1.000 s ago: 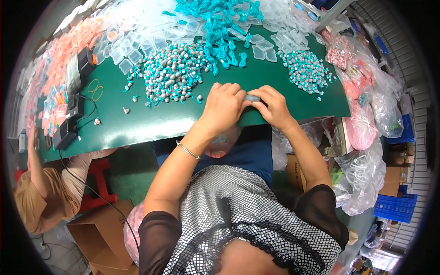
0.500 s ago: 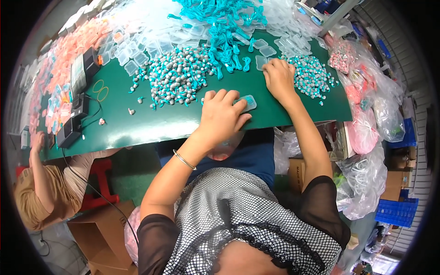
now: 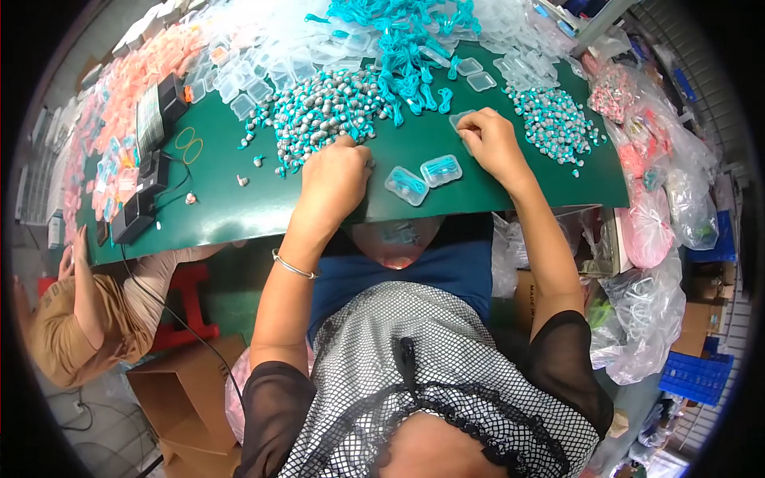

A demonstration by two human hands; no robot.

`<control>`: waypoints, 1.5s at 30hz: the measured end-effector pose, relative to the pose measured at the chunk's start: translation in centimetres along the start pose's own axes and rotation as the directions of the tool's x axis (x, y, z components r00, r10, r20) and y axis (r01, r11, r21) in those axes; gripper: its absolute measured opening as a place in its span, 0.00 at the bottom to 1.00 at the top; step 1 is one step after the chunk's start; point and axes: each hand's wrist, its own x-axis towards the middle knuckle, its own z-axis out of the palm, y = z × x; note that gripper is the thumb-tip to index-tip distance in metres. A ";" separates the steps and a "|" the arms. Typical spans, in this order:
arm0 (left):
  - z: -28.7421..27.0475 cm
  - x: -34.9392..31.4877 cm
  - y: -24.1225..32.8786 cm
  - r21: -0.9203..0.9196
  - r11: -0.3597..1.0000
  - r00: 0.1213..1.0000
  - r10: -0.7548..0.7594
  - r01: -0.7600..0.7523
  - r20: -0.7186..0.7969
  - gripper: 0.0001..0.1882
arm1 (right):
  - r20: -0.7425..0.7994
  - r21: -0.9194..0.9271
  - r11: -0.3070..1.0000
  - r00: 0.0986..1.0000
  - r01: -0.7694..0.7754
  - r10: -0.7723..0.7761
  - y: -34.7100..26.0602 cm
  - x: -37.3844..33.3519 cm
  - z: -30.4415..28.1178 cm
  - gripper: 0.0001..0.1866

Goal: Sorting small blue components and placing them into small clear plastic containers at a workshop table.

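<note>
My left hand is closed at the near edge of a heap of grey-and-teal earbuds; its fingertips are hidden, so what they hold does not show. My right hand has curled fingers gripping a clear plastic case, partly covered by the hand. Between the hands lie two clear cases, a left one and a right one, each with a coiled teal cable inside. Farther back is a pile of teal cable bundles. A smaller heap of earbuds sits right of my right hand.
Many clear cases cover the back of the green table. Black boxes with a cord and orange pieces occupy its left side. Bagged parts crowd the right. A co-worker sits at left.
My left hand has moved left to the earbud heap, uncovering a second case with a teal cable. My right hand has curled its fingers and drawn a clear case slightly nearer.
</note>
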 end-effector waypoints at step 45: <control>2.3 3.0 0.2 -0.227 0.946 0.973 0.224 -0.231 -0.055 0.08 | -0.324 -0.279 0.960 0.941 0.009 -0.103 4.9 -6.3 -1.5 0.07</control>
